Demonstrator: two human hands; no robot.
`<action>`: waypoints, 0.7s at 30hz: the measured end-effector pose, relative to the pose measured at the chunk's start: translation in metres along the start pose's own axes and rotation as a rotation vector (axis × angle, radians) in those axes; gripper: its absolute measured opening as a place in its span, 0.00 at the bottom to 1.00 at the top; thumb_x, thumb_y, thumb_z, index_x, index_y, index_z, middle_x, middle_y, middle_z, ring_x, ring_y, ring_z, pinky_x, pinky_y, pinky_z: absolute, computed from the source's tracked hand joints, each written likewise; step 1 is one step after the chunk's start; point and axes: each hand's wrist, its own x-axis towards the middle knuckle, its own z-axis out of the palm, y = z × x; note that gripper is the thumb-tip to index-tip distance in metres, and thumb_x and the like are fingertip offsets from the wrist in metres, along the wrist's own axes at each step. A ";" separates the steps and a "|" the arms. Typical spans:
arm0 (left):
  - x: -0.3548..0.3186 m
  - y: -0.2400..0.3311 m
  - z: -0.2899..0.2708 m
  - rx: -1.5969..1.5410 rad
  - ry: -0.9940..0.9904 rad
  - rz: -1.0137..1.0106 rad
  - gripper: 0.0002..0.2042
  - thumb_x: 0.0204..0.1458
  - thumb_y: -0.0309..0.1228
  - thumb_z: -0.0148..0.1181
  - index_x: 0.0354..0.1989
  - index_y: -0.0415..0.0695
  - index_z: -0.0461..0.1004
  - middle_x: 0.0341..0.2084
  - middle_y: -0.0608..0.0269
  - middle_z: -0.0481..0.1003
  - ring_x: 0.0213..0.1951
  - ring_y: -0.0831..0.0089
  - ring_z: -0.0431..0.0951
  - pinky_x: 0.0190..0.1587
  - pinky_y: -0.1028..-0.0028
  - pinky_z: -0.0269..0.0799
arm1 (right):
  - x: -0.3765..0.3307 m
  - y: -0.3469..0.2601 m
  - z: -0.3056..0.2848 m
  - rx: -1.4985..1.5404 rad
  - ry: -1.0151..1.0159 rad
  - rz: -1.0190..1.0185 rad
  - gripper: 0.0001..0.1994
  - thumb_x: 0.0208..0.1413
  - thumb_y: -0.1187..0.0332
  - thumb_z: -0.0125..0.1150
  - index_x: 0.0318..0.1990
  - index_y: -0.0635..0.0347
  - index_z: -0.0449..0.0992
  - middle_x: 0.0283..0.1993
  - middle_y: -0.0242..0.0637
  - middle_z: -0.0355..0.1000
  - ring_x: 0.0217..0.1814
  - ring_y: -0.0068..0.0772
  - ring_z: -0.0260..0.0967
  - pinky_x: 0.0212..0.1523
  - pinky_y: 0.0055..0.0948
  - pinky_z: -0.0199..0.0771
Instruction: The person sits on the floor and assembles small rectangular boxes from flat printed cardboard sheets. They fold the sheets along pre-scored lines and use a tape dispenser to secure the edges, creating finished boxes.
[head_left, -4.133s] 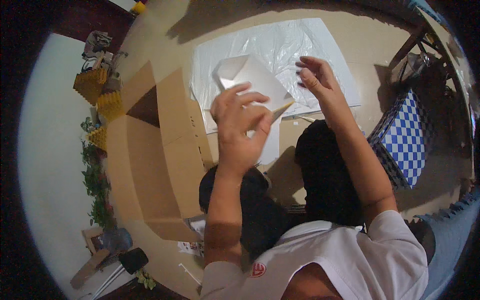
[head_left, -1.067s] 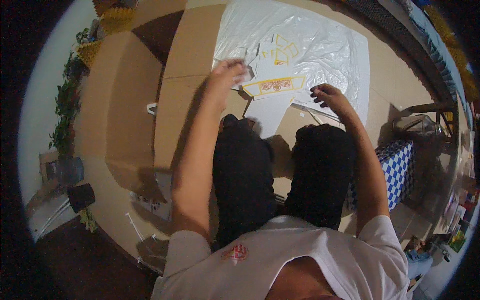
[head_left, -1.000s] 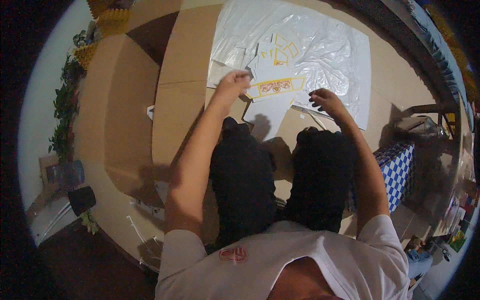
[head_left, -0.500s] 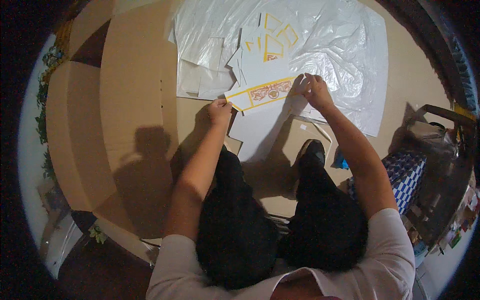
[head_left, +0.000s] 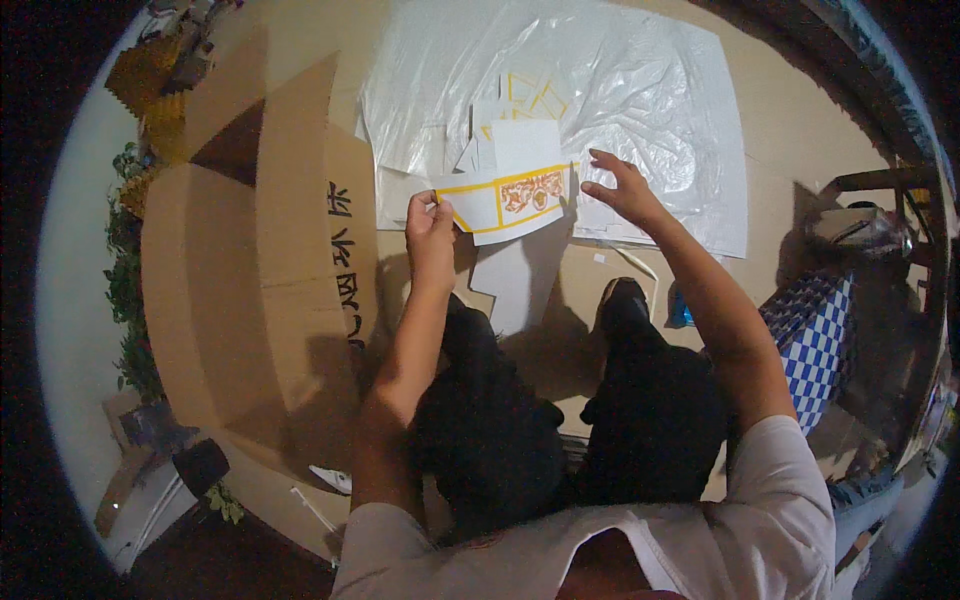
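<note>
While your left hand (head_left: 430,228) pinches the white card (head_left: 505,200) with yellow borders by its left end, your right hand (head_left: 622,190) hovers open beside it, over the plastic sheet (head_left: 650,90), right of the brown carton (head_left: 270,270).

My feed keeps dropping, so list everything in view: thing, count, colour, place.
clear plastic sheet: one, translucent white, spread on the floor ahead
white card panel with yellow lines and an orange picture: one, held over the sheet's near edge
loose white paper cut-outs: several, some yellow-lined, on the sheet
flattened brown cardboard box: one, left
blue-and-white checked bag: one, right
green plants: some, far left
left hand: pinching the panel's left end
right hand: open, beside the panel's right end
</note>
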 end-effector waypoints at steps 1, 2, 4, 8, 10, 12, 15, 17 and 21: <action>-0.008 0.019 0.003 -0.022 -0.009 0.002 0.07 0.59 0.27 0.49 0.45 0.41 0.64 0.35 0.62 0.74 0.33 0.79 0.74 0.36 0.77 0.70 | -0.001 -0.012 -0.009 0.134 -0.027 0.006 0.36 0.47 0.53 0.68 0.62 0.59 0.62 0.57 0.48 0.68 0.58 0.47 0.66 0.57 0.41 0.64; -0.017 0.037 0.009 -0.114 -0.033 0.018 0.07 0.59 0.27 0.50 0.45 0.42 0.64 0.35 0.62 0.74 0.34 0.79 0.74 0.36 0.77 0.70 | -0.006 -0.023 -0.020 0.212 -0.051 0.057 0.36 0.49 0.53 0.66 0.62 0.60 0.61 0.58 0.49 0.67 0.60 0.46 0.64 0.59 0.40 0.62; -0.037 0.071 0.018 -0.290 -0.079 0.050 0.08 0.59 0.28 0.51 0.44 0.43 0.65 0.35 0.63 0.75 0.34 0.78 0.74 0.36 0.76 0.71 | -0.019 -0.063 -0.043 0.374 -0.105 0.149 0.34 0.53 0.53 0.63 0.62 0.62 0.60 0.60 0.50 0.64 0.64 0.44 0.58 0.63 0.40 0.56; -0.065 0.117 0.012 -0.300 -0.172 0.091 0.08 0.58 0.29 0.54 0.44 0.44 0.66 0.35 0.65 0.75 0.35 0.77 0.75 0.39 0.75 0.71 | -0.035 -0.111 -0.081 0.352 -0.080 0.063 0.36 0.51 0.53 0.65 0.62 0.64 0.59 0.60 0.49 0.63 0.65 0.44 0.56 0.64 0.40 0.53; -0.082 0.138 0.012 -0.291 -0.204 0.111 0.09 0.57 0.30 0.55 0.45 0.44 0.66 0.35 0.66 0.75 0.36 0.78 0.75 0.40 0.75 0.71 | -0.047 -0.132 -0.099 0.461 -0.050 0.116 0.35 0.49 0.55 0.67 0.61 0.65 0.62 0.58 0.48 0.64 0.64 0.44 0.57 0.64 0.39 0.52; -0.096 0.154 0.012 -0.284 -0.165 0.134 0.12 0.58 0.34 0.54 0.46 0.43 0.66 0.37 0.65 0.74 0.38 0.76 0.74 0.42 0.75 0.70 | -0.055 -0.146 -0.114 0.553 -0.031 0.142 0.34 0.49 0.56 0.68 0.60 0.65 0.63 0.57 0.47 0.65 0.62 0.44 0.58 0.63 0.39 0.53; -0.105 0.175 0.013 -0.537 -0.239 0.125 0.18 0.58 0.41 0.54 0.50 0.42 0.65 0.41 0.62 0.73 0.40 0.73 0.74 0.46 0.74 0.70 | -0.068 -0.166 -0.133 0.701 0.059 0.252 0.34 0.47 0.57 0.70 0.59 0.65 0.64 0.48 0.43 0.70 0.52 0.35 0.66 0.53 0.33 0.64; -0.124 0.202 0.013 -0.669 -0.324 0.106 0.26 0.57 0.51 0.52 0.54 0.43 0.64 0.48 0.60 0.70 0.44 0.70 0.73 0.49 0.72 0.70 | -0.084 -0.198 -0.141 0.843 0.155 0.232 0.30 0.48 0.60 0.70 0.55 0.65 0.66 0.44 0.39 0.71 0.45 0.28 0.68 0.43 0.28 0.68; -0.134 0.215 0.019 -0.629 -0.329 0.296 0.23 0.56 0.35 0.58 0.58 0.42 0.61 0.51 0.60 0.69 0.49 0.67 0.72 0.50 0.67 0.70 | -0.114 -0.262 -0.142 0.893 0.145 0.197 0.26 0.52 0.57 0.65 0.55 0.58 0.66 0.46 0.32 0.70 0.50 0.24 0.64 0.50 0.28 0.64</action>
